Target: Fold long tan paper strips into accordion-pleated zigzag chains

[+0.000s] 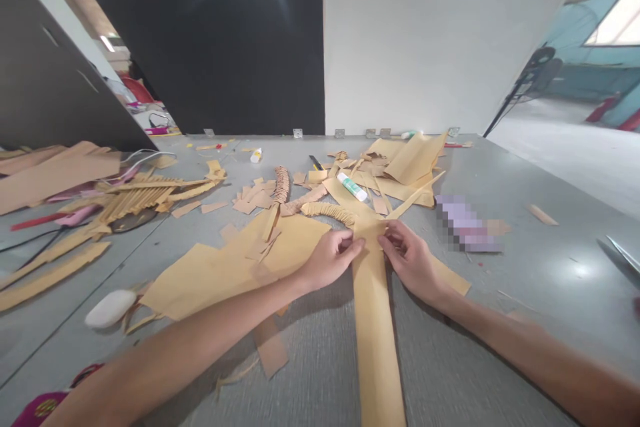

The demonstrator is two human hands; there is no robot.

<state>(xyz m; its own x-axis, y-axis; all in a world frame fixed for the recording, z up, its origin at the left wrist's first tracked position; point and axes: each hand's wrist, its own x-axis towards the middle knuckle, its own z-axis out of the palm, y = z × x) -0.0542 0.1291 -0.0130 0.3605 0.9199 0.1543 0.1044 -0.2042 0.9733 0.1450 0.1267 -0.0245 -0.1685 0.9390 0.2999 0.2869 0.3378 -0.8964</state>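
Note:
A long strip of tan paper [377,333] runs from the front edge of the view up the grey table. My left hand [333,257] pinches its left edge between thumb and fingers. On the opposite edge, my right hand [413,260] has its thumb and fingers closed on the same strip. Just beyond the left fingers lies a curved, pleated paper piece [327,211]. A glue stick [351,187] with a green and white label rests on paper past the hands. A large tan paper sheet [200,280] lies to the left, partly behind my left forearm.
Crumpled brown paper [415,160] is heaped at the back right. Small paper scraps [255,195] and a pleated brown roll [281,185] lie centre-left. A white rounded object [111,308] sits at left. Scissor-like metal blades [624,253] show at far right. Upright panels [200,40] bound the table's back.

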